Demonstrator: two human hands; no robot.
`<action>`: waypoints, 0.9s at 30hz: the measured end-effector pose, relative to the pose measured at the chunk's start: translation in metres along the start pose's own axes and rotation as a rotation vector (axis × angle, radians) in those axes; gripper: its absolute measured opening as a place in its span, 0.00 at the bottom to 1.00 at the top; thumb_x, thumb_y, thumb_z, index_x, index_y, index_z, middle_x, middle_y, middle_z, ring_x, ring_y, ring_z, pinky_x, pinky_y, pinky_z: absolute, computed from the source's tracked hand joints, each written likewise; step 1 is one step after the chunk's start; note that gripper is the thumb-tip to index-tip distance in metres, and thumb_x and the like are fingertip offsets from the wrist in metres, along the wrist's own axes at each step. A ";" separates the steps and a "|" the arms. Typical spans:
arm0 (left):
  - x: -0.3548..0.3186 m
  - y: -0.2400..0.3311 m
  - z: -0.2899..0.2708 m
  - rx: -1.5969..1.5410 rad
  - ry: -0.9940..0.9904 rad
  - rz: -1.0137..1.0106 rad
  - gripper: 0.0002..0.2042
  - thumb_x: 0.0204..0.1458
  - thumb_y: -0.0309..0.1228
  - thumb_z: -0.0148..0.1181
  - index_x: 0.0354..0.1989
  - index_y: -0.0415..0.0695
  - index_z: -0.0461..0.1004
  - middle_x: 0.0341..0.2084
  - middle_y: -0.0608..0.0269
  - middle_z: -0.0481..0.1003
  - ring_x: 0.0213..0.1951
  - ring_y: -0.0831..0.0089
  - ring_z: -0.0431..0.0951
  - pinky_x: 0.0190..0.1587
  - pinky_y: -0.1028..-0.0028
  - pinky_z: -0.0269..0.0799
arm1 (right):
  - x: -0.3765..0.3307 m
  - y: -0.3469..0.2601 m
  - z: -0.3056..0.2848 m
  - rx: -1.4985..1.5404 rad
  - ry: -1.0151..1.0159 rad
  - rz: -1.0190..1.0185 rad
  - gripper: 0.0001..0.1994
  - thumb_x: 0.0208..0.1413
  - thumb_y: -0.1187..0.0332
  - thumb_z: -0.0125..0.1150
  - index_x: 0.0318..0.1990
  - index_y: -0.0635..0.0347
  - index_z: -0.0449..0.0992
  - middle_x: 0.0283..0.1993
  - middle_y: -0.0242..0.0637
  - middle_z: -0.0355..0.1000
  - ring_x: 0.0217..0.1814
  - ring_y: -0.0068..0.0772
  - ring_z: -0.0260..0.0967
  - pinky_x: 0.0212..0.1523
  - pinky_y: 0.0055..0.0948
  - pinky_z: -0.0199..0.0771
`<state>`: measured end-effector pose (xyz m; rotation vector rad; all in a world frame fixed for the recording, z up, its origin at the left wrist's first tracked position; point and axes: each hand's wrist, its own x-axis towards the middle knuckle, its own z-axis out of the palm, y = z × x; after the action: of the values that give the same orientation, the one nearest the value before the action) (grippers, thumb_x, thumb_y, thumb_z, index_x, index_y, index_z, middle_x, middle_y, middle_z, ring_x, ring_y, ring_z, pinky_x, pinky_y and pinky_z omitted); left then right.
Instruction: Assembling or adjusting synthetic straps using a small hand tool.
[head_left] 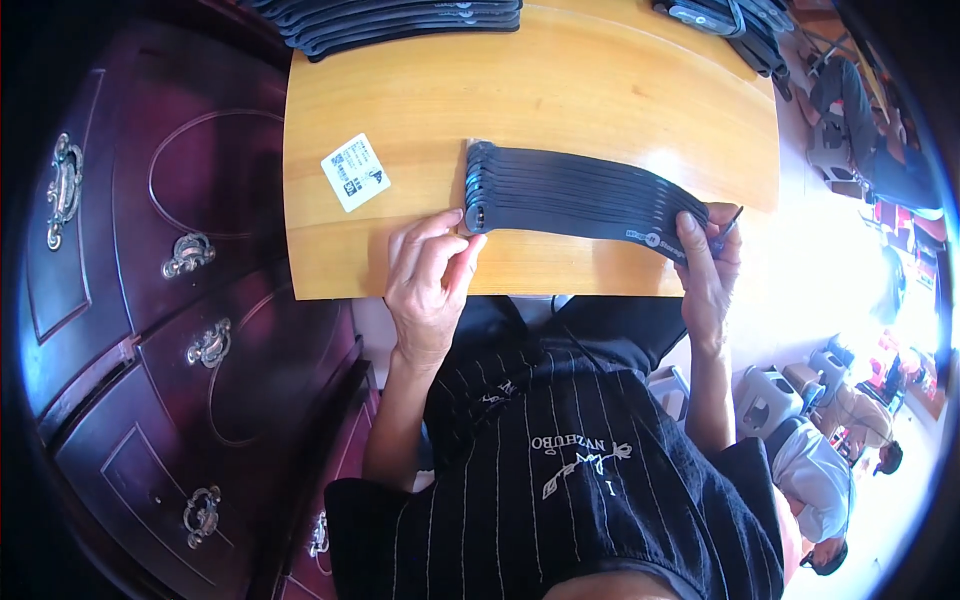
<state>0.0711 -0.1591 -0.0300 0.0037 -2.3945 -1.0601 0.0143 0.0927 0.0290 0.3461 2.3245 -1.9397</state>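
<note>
A fanned stack of black straps (580, 190) spans the space between my hands, over the wooden table. Its left end carries shiny loops or rings, with a small round piece at the near corner. There my left hand (430, 265) pinches the end between thumb and fingers. At the other end, my right hand (712, 260) is closed round the straps, thumb on top, and that end bends down toward me. The nearest strap bears a pale printed mark. A white printed label (355, 173) lies on the table left of the straps.
On the wooden table (560, 80), a pile of black straps (400, 25) lies at the far left edge, and another bundle (735, 25) at the far right. Dark red cabinets (130, 200) with ornate handles flank the left. Other people (820, 470) sit at the right, near grey stools (768, 400).
</note>
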 end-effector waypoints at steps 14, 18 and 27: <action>-0.001 -0.002 -0.003 -0.122 0.012 -0.070 0.20 0.38 0.20 0.71 0.38 0.40 0.68 0.36 0.55 0.77 0.38 0.61 0.75 0.41 0.68 0.72 | 0.003 0.004 0.002 -0.075 -0.008 -0.010 0.06 0.61 0.69 0.56 0.43 0.54 0.68 0.33 0.27 0.71 0.31 0.12 0.67 0.27 0.11 0.64; 0.000 0.000 -0.002 -0.117 -0.007 -0.063 0.21 0.38 0.21 0.72 0.39 0.40 0.67 0.36 0.55 0.77 0.39 0.60 0.75 0.43 0.68 0.72 | 0.005 0.005 -0.001 -0.102 0.006 -0.013 0.07 0.60 0.66 0.57 0.43 0.55 0.69 0.33 0.26 0.71 0.31 0.12 0.65 0.28 0.13 0.64; 0.012 0.011 -0.017 -0.094 0.024 -0.108 0.15 0.54 0.27 0.59 0.48 0.38 0.67 0.48 0.52 0.71 0.46 0.68 0.70 0.49 0.71 0.66 | 0.002 0.009 -0.002 -0.001 -0.001 -0.002 0.06 0.60 0.64 0.58 0.39 0.54 0.69 0.27 0.20 0.67 0.26 0.09 0.59 0.24 0.12 0.59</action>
<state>0.0707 -0.1657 -0.0074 0.1129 -2.3431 -1.2150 0.0146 0.0966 0.0208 0.3431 2.3265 -1.9388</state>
